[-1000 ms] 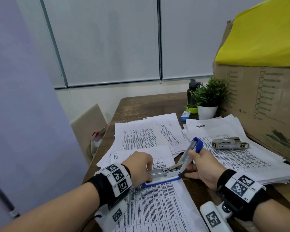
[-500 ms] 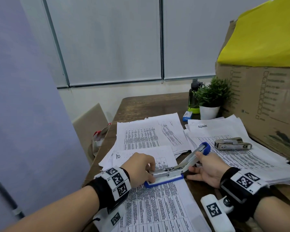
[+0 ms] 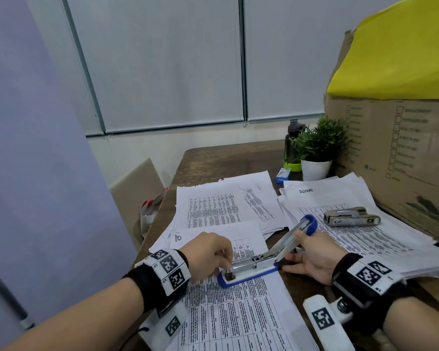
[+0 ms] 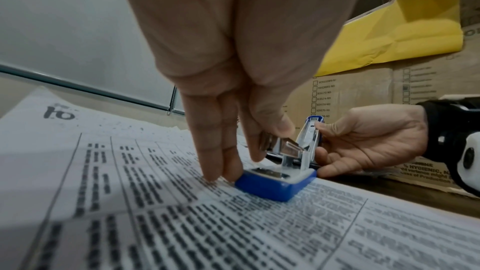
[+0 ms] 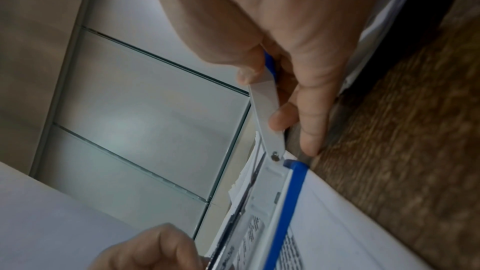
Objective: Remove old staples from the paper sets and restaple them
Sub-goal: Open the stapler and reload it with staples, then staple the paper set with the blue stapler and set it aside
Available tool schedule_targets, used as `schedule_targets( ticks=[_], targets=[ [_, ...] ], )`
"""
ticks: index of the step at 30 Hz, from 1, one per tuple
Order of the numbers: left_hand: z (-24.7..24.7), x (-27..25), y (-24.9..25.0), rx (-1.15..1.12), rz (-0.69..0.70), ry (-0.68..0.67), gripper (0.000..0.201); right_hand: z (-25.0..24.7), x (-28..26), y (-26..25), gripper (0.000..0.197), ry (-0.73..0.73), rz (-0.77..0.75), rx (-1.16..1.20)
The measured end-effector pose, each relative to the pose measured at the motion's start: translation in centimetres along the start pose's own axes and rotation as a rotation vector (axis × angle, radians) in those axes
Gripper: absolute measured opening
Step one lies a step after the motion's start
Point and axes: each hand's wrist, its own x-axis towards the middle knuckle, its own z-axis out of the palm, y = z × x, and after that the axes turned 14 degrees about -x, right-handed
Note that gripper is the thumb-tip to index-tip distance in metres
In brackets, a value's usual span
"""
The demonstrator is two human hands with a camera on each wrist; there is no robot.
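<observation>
A blue stapler lies open on the printed paper set in front of me. My left hand pinches the front of its metal magazine between thumb and forefinger, and the other fingers touch the paper beside the blue base. My right hand holds the raised blue-tipped lid between thumb and fingers, tilted up to the right. In the right wrist view the right hand grips the lid just above the hinge. More paper sets lie behind.
A metal staple remover rests on the right paper stack. A potted plant, a dark bottle and a small blue staple box stand at the back. A cardboard box with a yellow envelope walls the right side.
My right hand has swung the stapler lid down to a flatter angle than one second ago. The left hand stays at the magazine front.
</observation>
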Motion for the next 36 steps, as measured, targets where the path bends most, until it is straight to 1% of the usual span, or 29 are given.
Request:
schedule_targets(
  ticks=[4, 7, 9, 11, 13, 14, 15, 16, 17, 18, 19, 21, 22, 24, 26, 28, 29, 31, 32, 33, 34, 36],
  targets=[
    [0.0, 0.1, -0.2, 0.029, 0.016, -0.009, 0.014, 0.0, -0.2, 0.0, 0.021, -0.007, -0.009, -0.016],
    [-0.4, -0.2, -0.2, 0.023, 0.01, 0.017, 0.013, 0.1, -0.5, -0.4, 0.023, 0.012, -0.06, -0.126],
    [-0.9, -0.4, -0.5, -0.021, -0.021, 0.079, 0.013, 0.6, -1.0, -1.0, 0.018, 0.035, -0.118, -0.245],
    [-1.7, -0.5, -1.2, -0.035, -0.061, 0.182, 0.015, 1.2, -1.7, -1.6, 0.015, 0.061, -0.182, -0.358],
    [-2.6, -0.6, -2.0, 0.022, -0.138, 0.278, 0.008, 1.9, -2.3, -1.9, 0.016, 0.09, -0.25, -0.474],
    [-3.1, -0.8, -2.5, 0.076, -0.199, 0.309, 0.017, 2.2, -2.5, -2.0, 0.015, 0.11, -0.288, -0.55],
    [-3.6, -0.9, -3.2, 0.133, -0.27, 0.315, 0.03, 2.4, -2.7, -2.0, 0.013, 0.129, -0.334, -0.643],
    [-4.0, -1.0, -3.7, 0.16, -0.349, 0.298, 0.037, 2.6, -2.9, -2.1, 0.009, 0.135, -0.382, -0.734],
    [-4.2, -1.1, -4.0, 0.156, -0.417, 0.274, 0.036, 2.8, -3.0, -2.1, 0.006, 0.133, -0.429, -0.815],
    [-4.3, -1.3, -4.2, 0.127, -0.468, 0.246, 0.029, 3.0, -3.3, -2.2, 0.006, 0.125, -0.475, -0.892],
    [-4.2, -1.3, -4.5, 0.088, -0.491, 0.237, 0.026, 3.3, -3.6, -2.2, 0.007, 0.115, -0.52, -0.969],
    [-4.0, -1.5, -4.5, 0.018, -0.521, 0.238, 0.036, 4.0, -4.2, -2.1, 0.011, 0.072, -0.588, -1.076],
    [-3.9, -1.6, -4.3, -0.014, -0.53, 0.245, 0.037, 4.4, -4.4, -1.9, 0.015, 0.047, -0.599, -1.112],
    [-4.0, -1.6, -4.1, -0.062, -0.541, 0.225, 0.035, 5.1, -4.6, -1.5, 0.022, 0.008, -0.599, -1.198],
    [-3.9, -1.8, -3.8, -0.107, -0.554, 0.23, 0.035, 5.7, -4.5, -1.1, 0.026, -0.007, -0.587, -1.276],
    [-4.0, -1.7, -4.1, -0.19, -0.552, 0.278, 0.032, 5.9, -4.1, -0.7, 0.027, -0.035, -0.555, -1.311],
    [-3.9, -1.9, -4.0, -0.207, -0.551, 0.309, 0.031, 5.9, -4.1, -0.6, 0.025, -0.064, -0.525, -1.282],
    [-3.7, -2.2, -4.2, -0.238, -0.585, 0.337, 0.03, 6.0, -3.9, -0.8, 0.011, -0.092, -0.416, -1.076],
    [-3.5, -2.2, -4.2, -0.262, -0.593, 0.354, 0.03, 6.1, -3.7, -0.9, 0.009, -0.067, -0.365, -0.97],
    [-3.3, -2.2, -4.3, -0.283, -0.59, 0.36, 0.031, 6.1, -3.3, -1.0, 0.02, -0.015, -0.323, -0.894],
    [-3.0, -2.4, -4.3, -0.283, -0.576, 0.37, 0.034, 6.1, -3.0, -1.0, 0.032, 0.047, -0.275, -0.899],
    [-2.2, -2.5, -4.5, -0.283, -0.534, 0.401, 0.05, 6.6, -2.8, -0.7, 0.066, 0.154, -0.163, -0.932]
  ],
)
